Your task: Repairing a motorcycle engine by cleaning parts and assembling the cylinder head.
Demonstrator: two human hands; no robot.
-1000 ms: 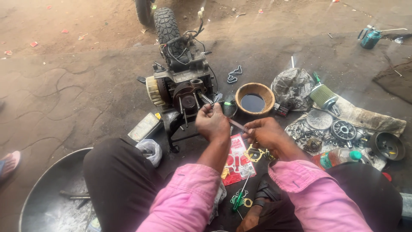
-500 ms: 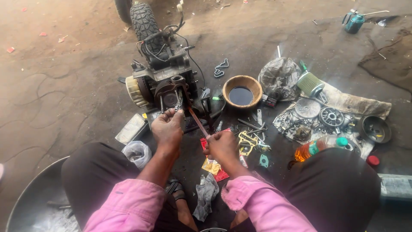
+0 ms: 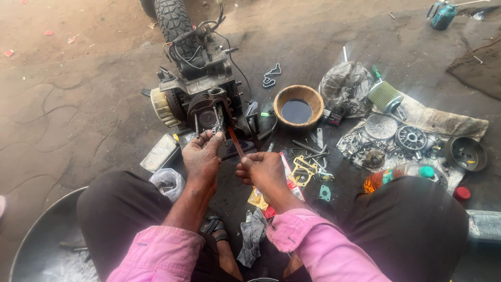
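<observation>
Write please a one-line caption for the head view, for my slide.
Seated on the ground, a person's left hand and right hand work a thin tool at a small engine among scattered parts.

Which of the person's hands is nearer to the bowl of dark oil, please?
Right. The right hand lies just below-left of the bowl; the left hand is farther left, at the engine.

We count one engine (image 3: 206, 102), one tyre (image 3: 172, 18), one bowl (image 3: 299, 106) of dark oil, one orange bottle (image 3: 399, 175), two hands.
</observation>
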